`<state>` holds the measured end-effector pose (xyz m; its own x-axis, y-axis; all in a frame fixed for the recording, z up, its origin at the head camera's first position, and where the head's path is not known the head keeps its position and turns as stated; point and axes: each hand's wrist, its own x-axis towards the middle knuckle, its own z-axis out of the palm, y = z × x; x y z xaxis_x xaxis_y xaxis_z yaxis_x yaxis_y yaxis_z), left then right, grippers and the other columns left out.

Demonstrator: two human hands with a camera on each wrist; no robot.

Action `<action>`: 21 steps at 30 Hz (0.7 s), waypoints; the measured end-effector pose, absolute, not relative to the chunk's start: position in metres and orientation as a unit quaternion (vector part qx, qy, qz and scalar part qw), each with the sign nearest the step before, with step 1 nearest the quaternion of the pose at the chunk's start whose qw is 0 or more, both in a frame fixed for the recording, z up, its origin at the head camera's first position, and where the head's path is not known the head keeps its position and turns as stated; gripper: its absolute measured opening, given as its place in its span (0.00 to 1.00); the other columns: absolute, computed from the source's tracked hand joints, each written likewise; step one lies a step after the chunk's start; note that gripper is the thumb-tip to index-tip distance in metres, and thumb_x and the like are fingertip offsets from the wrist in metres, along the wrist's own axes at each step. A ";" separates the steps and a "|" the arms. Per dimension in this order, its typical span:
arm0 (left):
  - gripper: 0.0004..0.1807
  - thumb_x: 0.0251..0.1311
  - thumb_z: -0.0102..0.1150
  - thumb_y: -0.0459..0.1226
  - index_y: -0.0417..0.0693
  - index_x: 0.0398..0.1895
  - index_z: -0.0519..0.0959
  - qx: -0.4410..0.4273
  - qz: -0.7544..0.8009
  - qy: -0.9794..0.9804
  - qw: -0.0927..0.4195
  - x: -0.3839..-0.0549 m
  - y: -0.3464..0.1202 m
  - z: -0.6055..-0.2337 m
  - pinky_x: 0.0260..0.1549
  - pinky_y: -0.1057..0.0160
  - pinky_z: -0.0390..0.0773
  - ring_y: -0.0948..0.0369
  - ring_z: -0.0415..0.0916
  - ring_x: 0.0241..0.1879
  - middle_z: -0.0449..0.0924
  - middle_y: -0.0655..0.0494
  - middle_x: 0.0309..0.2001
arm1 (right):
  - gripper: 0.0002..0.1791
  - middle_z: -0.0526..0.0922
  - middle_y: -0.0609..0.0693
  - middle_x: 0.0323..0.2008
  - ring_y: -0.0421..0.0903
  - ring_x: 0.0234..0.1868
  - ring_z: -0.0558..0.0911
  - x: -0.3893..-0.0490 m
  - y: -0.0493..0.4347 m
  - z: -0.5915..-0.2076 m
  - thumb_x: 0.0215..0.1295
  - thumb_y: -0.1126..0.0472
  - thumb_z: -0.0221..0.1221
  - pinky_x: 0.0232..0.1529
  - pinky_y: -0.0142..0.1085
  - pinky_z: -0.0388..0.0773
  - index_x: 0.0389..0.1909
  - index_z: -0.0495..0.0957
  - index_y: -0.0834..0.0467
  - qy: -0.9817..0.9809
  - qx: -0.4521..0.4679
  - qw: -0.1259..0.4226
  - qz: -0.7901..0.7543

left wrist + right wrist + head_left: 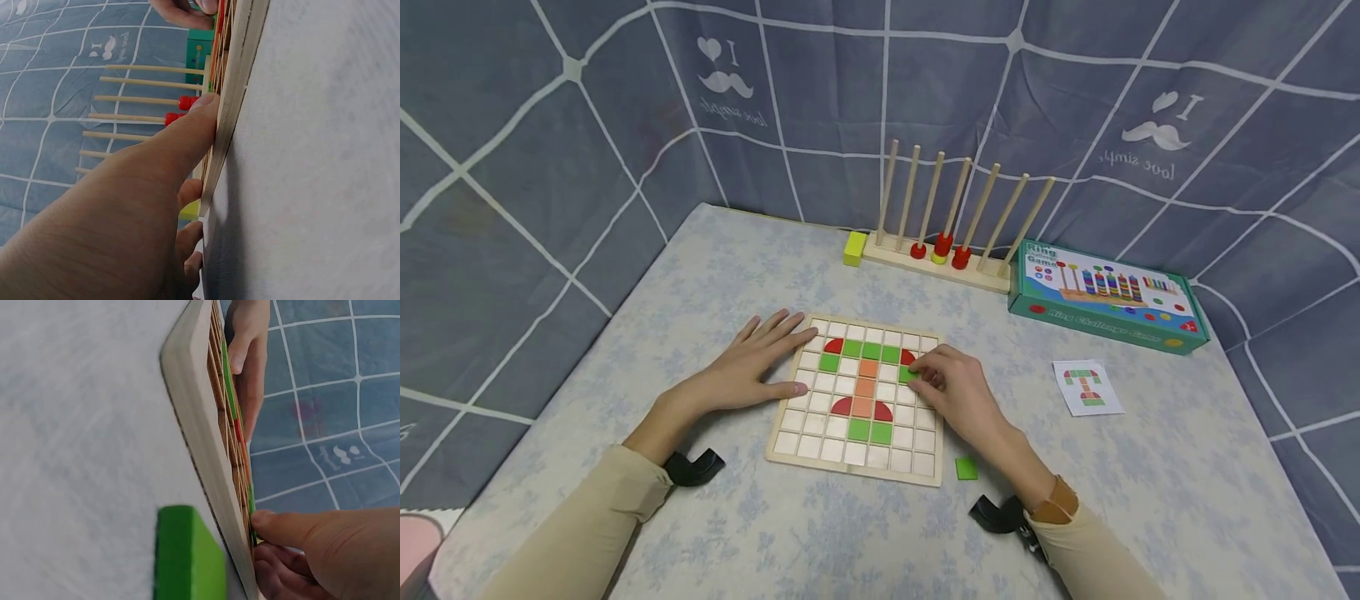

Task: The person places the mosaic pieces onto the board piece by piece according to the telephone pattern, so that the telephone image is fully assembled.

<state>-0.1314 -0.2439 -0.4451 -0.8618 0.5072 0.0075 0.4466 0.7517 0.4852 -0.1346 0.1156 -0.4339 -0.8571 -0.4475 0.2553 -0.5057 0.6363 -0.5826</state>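
A wooden grid board point(853, 473) lies flat on the table, bearing a pattern of green and orange squares and red quarter-circle tiles. My left hand point(737, 368) rests at its left edge with the fingers spread; in the left wrist view the thumb point(199, 122) touches the board's side. With thumb and fingertips, my right hand point(961, 390) pinches a green square tile point(907, 374) at a cell on the right side, just below a red quarter-circle point(907, 357). Beside the board's lower right corner lies a loose green tile point(966, 468), large in the right wrist view.
A pattern card point(1087, 388) lies to the right. Behind it is a green game box point(1108, 296). A wooden peg rack point(977, 277) with several red and yellow rings stands at the back, beside a yellow block point(854, 249). Grid-patterned curtains hang behind the table.
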 end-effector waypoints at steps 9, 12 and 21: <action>0.49 0.67 0.67 0.57 0.55 0.86 0.56 0.256 0.245 0.933 0.057 -0.131 -0.245 -0.446 0.80 0.32 0.34 0.41 0.36 0.86 0.45 0.45 0.86 | 0.07 0.87 0.47 0.38 0.39 0.34 0.83 -0.126 0.123 -0.426 0.65 0.62 0.74 0.37 0.35 0.84 0.43 0.90 0.57 -0.899 0.279 0.024 0.338; 0.49 0.67 0.66 0.59 0.57 0.86 0.56 0.252 0.241 0.936 0.057 -0.131 -0.245 -0.448 0.80 0.32 0.34 0.42 0.36 0.86 0.45 0.46 0.86 | 0.08 0.87 0.43 0.37 0.36 0.35 0.83 -0.119 0.133 -0.422 0.65 0.61 0.74 0.40 0.36 0.85 0.43 0.90 0.55 -0.892 0.281 0.007 0.353; 0.49 0.67 0.66 0.59 0.56 0.86 0.56 0.254 0.239 0.936 0.057 -0.132 -0.244 -0.448 0.80 0.32 0.33 0.42 0.36 0.86 0.45 0.46 0.86 | 0.13 0.88 0.41 0.37 0.34 0.35 0.83 -0.093 0.173 -0.423 0.60 0.54 0.78 0.39 0.34 0.86 0.44 0.90 0.50 -0.885 0.276 -0.038 0.373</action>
